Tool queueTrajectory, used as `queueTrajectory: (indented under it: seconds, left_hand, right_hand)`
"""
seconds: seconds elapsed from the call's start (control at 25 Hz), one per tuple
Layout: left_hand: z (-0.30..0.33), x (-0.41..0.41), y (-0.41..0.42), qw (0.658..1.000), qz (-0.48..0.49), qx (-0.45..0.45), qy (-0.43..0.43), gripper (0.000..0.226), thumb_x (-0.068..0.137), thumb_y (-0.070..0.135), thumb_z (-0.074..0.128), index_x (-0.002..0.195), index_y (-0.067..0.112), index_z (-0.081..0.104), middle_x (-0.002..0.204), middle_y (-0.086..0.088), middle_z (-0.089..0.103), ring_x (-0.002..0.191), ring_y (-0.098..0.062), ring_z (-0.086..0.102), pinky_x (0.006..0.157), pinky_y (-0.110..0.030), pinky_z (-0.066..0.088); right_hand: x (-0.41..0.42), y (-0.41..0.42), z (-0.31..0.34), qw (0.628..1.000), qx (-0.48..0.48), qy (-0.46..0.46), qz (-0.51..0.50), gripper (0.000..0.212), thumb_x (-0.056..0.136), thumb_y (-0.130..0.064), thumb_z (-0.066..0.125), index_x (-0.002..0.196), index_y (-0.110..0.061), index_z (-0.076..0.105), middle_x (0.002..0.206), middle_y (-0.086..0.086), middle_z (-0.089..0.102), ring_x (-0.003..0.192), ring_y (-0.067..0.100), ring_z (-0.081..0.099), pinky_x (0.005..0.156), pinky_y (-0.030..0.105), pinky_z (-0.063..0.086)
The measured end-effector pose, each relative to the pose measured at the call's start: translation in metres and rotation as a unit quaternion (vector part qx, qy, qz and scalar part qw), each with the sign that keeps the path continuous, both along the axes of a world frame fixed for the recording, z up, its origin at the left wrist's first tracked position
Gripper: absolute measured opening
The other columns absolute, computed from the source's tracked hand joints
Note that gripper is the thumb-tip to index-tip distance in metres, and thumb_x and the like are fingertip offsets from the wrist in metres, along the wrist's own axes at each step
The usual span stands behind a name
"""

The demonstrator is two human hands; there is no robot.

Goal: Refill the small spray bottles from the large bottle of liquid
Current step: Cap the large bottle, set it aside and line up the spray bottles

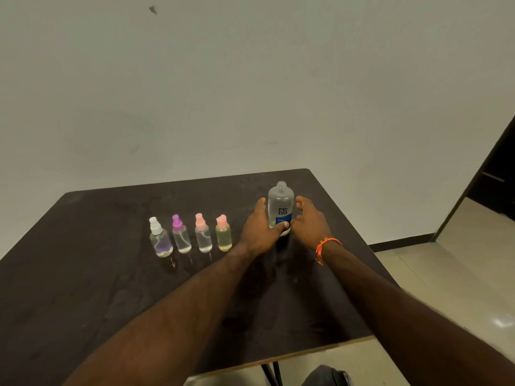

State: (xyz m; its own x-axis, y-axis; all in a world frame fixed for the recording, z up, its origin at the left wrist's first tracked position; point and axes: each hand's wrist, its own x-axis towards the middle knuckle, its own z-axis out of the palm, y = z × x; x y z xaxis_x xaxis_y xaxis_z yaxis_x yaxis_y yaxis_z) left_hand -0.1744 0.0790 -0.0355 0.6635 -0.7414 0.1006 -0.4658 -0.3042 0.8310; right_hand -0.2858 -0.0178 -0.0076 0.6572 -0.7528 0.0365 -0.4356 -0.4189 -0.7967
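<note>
The large clear bottle [280, 203] with a blue and white label stands upright and uncapped at the right of the dark table [111, 274]. My left hand [260, 229] is just left of it, fingers straight beside it and thumb lying across its lower front. On the bottle's other side, close by, my right hand [310, 222] has loosely curved fingers and holds nothing. Left of the hands stands a row of small bottles: a white-capped spray bottle [160, 238], a purple-capped one [180, 235], a pink-capped one [203, 234] and a yellowish one with a pink cap [223, 234].
A pale wall rises behind the table. The tiled floor [446, 274] lies to the right, with a dark doorway [498, 174] at the far right. A dark object [326, 376] shows below the table's near edge.
</note>
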Motion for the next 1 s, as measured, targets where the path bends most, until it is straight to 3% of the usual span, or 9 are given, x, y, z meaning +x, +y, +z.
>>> queueTrajectory:
  seconds: [0.16,0.36,1.0]
  left_hand:
    - [-0.009,0.007,-0.009,1.0,-0.013,-0.025,0.005,0.064,0.094,0.023,0.077,0.149,0.022,0.043,0.147,0.0,0.059,0.132,-0.02,0.058,0.093,-0.018,0.042]
    - [-0.007,0.003,0.012,0.998,-0.023,-0.048,0.015,0.059,0.093,0.033,0.078,0.144,0.02,0.049,0.137,0.003,0.065,0.116,-0.011,0.063,0.081,-0.01,0.043]
    - [-0.013,-0.058,0.123,0.995,-0.052,-0.073,-0.046,0.074,0.08,0.054,0.085,0.142,0.027,0.054,0.126,0.014,0.067,0.105,-0.001,0.064,0.08,-0.008,0.045]
  right_hand:
    - [0.009,-0.007,-0.005,0.999,0.0,-0.005,0.037,0.059,0.092,-0.004,0.06,0.145,-0.021,0.044,0.14,0.003,0.058,0.128,0.026,0.056,0.107,0.039,0.045]
    - [-0.002,0.008,-0.013,0.999,-0.012,-0.024,0.019,0.055,0.089,0.001,0.053,0.141,-0.018,0.049,0.133,0.004,0.063,0.12,0.024,0.06,0.093,0.026,0.044]
    - [-0.08,0.105,-0.03,0.996,-0.024,-0.07,0.046,0.05,0.091,-0.002,0.058,0.137,-0.018,0.05,0.128,0.003,0.067,0.116,0.02,0.065,0.1,0.036,0.053]
